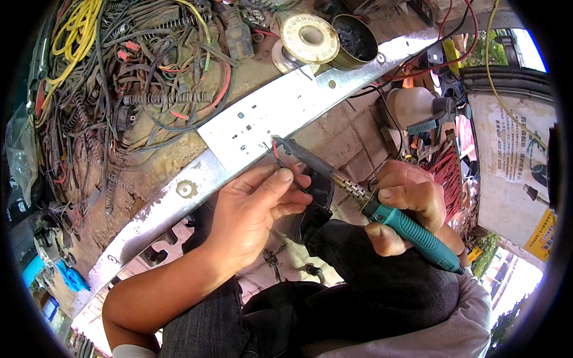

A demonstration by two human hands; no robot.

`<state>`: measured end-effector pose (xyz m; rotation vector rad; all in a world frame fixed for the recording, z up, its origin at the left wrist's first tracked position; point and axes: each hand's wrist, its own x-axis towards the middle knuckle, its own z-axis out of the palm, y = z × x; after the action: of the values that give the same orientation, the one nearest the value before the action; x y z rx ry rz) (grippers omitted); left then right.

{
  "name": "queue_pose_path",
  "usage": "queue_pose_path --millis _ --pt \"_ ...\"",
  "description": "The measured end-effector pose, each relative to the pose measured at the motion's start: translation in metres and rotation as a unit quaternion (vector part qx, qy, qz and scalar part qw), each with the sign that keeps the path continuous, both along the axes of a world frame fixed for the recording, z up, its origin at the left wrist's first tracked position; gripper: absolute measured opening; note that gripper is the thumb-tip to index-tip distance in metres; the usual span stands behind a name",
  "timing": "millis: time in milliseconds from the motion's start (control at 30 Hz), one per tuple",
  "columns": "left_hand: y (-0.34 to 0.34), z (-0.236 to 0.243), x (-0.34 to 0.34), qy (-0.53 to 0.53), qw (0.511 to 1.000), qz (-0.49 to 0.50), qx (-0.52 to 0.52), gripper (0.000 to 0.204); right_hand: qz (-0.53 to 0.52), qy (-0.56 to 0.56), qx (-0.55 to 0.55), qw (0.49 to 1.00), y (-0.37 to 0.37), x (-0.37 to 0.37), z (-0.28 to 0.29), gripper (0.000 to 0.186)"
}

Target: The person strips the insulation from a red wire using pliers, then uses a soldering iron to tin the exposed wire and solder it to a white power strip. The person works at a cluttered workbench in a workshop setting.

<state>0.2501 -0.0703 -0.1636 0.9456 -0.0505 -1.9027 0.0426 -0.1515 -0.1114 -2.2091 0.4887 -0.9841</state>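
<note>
My right hand (412, 194) grips a soldering iron (397, 221) by its teal handle. Its dark barrel slants up and left, and its tip reaches the near edge of a white circuit board (280, 104) with small dark components. Between thumb and fingers my left hand (242, 209) pinches a thin red-and-black wire (276, 154). The wire's upper end is at the board's edge, right beside the iron's tip; whether they touch is too small to tell. The board lies flat across the bench's metal edge strip (155, 209).
Beyond the board stand a solder spool (292, 42) and a round tin (353, 62) with dark contents. Tangled wires (143, 74), coil springs (170, 98) and a yellow cable (74, 45) cover the bench at left. A spray bottle (409, 106) is at right, with red wires hanging above it.
</note>
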Motion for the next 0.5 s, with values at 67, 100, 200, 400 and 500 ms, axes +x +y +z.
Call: queue_pose_path --millis 67,100,200,400,500 --pt "-0.0008 0.0022 0.0000 -0.006 1.000 -0.003 0.008 0.025 0.000 0.000 -0.001 1.000 0.0000 -0.0001 0.0003 0.034" --pt "-0.0013 0.0029 -0.0002 -0.009 1.000 -0.005 0.011 0.025 0.000 -0.003 0.002 1.000 0.0000 -0.0002 0.0004 0.034" --pt "-0.0007 0.0015 -0.0003 -0.005 1.000 -0.004 0.005 0.026 -0.004 -0.011 0.011 1.000 0.0007 -0.0006 -0.0003 0.035" --pt "-0.0012 0.0023 -0.0007 -0.008 1.000 -0.004 0.009 0.025 -0.019 -0.021 0.021 0.999 0.0028 -0.0017 -0.0035 0.036" --pt "-0.0016 0.0028 -0.0003 -0.008 1.000 -0.006 0.003 0.024 -0.032 -0.016 0.031 0.999 0.0053 -0.0027 -0.0018 0.037"
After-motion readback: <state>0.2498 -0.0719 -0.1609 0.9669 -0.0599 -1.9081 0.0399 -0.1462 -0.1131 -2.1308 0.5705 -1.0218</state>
